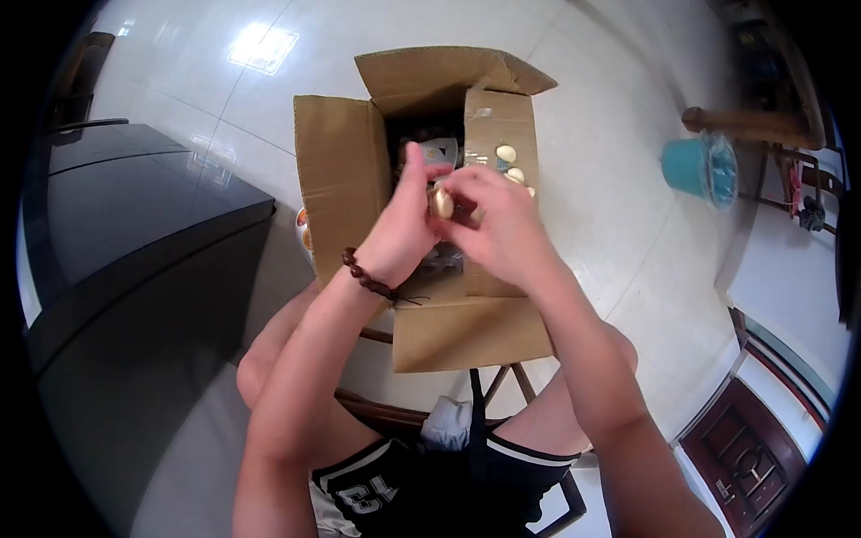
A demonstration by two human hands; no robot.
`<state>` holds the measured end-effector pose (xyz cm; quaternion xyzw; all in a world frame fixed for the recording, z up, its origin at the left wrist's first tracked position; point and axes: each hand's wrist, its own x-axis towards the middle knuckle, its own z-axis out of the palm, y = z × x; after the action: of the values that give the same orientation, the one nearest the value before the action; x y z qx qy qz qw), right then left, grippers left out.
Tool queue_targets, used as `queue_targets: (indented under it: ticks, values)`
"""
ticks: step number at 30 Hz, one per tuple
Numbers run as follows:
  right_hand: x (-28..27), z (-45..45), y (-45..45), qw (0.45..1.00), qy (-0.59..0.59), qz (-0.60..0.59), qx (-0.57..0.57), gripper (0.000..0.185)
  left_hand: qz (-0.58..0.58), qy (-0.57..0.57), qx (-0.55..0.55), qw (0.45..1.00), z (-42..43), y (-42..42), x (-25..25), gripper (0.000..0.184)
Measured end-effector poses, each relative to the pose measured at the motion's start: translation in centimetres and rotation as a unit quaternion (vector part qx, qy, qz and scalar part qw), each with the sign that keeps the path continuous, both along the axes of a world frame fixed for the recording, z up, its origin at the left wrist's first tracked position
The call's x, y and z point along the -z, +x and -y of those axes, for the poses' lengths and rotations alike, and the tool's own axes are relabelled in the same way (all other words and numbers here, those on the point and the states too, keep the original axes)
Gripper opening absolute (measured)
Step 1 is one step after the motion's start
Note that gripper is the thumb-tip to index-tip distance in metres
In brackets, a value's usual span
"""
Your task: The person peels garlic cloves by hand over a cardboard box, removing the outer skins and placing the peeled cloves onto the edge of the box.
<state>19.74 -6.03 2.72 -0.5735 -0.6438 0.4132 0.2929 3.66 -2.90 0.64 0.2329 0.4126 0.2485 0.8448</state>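
Note:
My left hand, with a dark bead bracelet at its wrist, is held over a cardboard box. A small cream-coloured rounded piece sits in its fingers, thumb raised. My right hand comes in from the right, fingers curled towards that piece. A pale bit shows between its thumb and fingers, too small to name. Similar cream rounded pieces lie on the box's right flap, partly hidden behind my right hand. Inside the box is a printed packet; my hands cover much of the contents.
All the box's flaps stand folded outward. A dark grey cabinet is at the left. A teal bin with a clear liner stands at the right near wooden furniture. Pale tiles cover the floor; my legs straddle the near side.

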Motion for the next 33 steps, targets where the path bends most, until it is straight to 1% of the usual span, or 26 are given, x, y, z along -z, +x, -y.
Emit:
queue_targets:
  ticks: [2, 3, 4, 5, 6, 7, 8, 9, 11, 13, 14, 15, 17, 18, 20, 22, 28, 33]
  values:
    - [-1.2, -0.5, 1.2, 0.993, -0.052, -0.021, 0.100, 0.035, -0.026, -0.107, -0.063, 0.992, -0.1, -0.3, -1.7, 0.060]
    - [-1.6, -0.7, 2.4, 0.993, -0.051, -0.023, 0.100, 0.035, -0.106, -0.020, 0.117, 0.987, 0.3, -1.3, 1.5, 0.049]
    - [-1.9, -0.8, 3.8, 0.985, -0.055, -0.047, 0.156, 0.035, -0.184, 0.064, 0.291, 0.937, 1.4, -2.3, 5.8, 0.040]
    - [-2.3, -0.9, 4.8, 0.973, -0.059, -0.071, 0.210, 0.035, -0.249, 0.135, 0.433, 0.856, 3.7, -1.8, 7.0, 0.035]
    - [-2.7, -1.0, 5.2, 0.973, -0.060, -0.076, 0.209, 0.035, -0.236, 0.237, 0.574, 0.747, 5.3, -1.6, 8.0, 0.033]
    - [-3.1, -1.0, 5.5, 0.971, -0.066, -0.082, 0.215, 0.036, -0.321, 0.173, 0.578, 0.730, 8.0, -0.7, 9.8, 0.033]
    - [-3.3, -0.7, 5.5, 0.968, -0.074, -0.089, 0.222, 0.036, -0.375, 0.153, 0.571, 0.714, 9.6, -0.3, 11.9, 0.033]
    - [-3.3, -0.4, 5.2, 0.967, -0.077, -0.093, 0.223, 0.036, -0.377, 0.149, 0.573, 0.712, 10.3, -0.1, 14.2, 0.033]
    - [-3.3, -0.2, 4.7, 0.976, -0.052, -0.070, 0.200, 0.037, -0.426, 0.260, 0.616, 0.609, 10.0, 0.7, 19.7, 0.032]
    - [-3.2, -0.2, 4.8, 0.976, -0.050, -0.068, 0.201, 0.038, -0.417, 0.267, 0.630, 0.599, 10.8, 0.8, 24.3, 0.032]
    - [-3.1, -0.1, 4.8, 0.976, -0.047, -0.067, 0.200, 0.038, -0.407, 0.275, 0.642, 0.588, 11.3, 0.9, 26.1, 0.031]
    - [-3.1, -0.2, 4.9, 0.976, -0.049, -0.066, 0.200, 0.038, -0.405, 0.275, 0.643, 0.589, 11.1, 1.2, 27.1, 0.031]
    - [-3.0, -0.1, 4.8, 0.976, -0.063, -0.050, 0.205, 0.039, -0.343, 0.326, 0.709, 0.523, 11.5, 1.6, 28.9, 0.030]
    - [-3.0, -0.1, 4.8, 0.975, -0.066, -0.049, 0.204, 0.039, -0.341, 0.324, 0.710, 0.524, 11.7, 1.7, 29.9, 0.030]
    - [-2.8, -0.1, 4.8, 0.975, -0.068, -0.055, 0.206, 0.039, -0.372, 0.256, 0.679, 0.578, 11.8, 2.0, 31.7, 0.041]
    - [-2.6, -0.3, 4.9, 0.975, -0.069, -0.052, 0.205, 0.039, -0.391, 0.227, 0.660, 0.600, 11.9, 2.4, 32.2, 0.041]
    - [-2.2, -0.3, 4.4, 0.976, -0.061, -0.063, 0.200, 0.039, -0.422, 0.210, 0.637, 0.610, 11.8, 3.9, 33.7, 0.039]
    - [-2.2, -0.6, 4.3, 0.977, -0.053, -0.081, 0.191, 0.038, -0.438, 0.211, 0.624, 0.612, 11.1, 4.8, 33.7, 0.037]
